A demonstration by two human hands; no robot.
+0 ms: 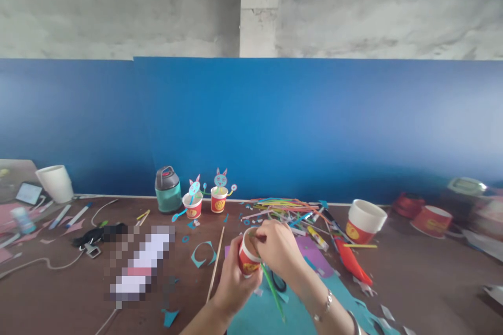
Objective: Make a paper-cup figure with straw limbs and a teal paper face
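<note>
My left hand is wrapped around a red and white paper cup with a yellow emblem, its mouth tilted up toward me. At the cup's rim my right hand has its fingers pinched together, partly inside the mouth. What those fingertips hold, if anything, is hidden. A thin green stick, like a pipe cleaner, slants down from the cup's side. Beneath both hands lies a teal sheet, with a dark scissors handle partly in sight beside the green stick.
Two cups with paper rabbit figures stand by the blue partition, next to a teal flask. A pile of coloured pipe cleaners, stacked cups and a red pouch lie right. A wooden stick and paper scraps lie left.
</note>
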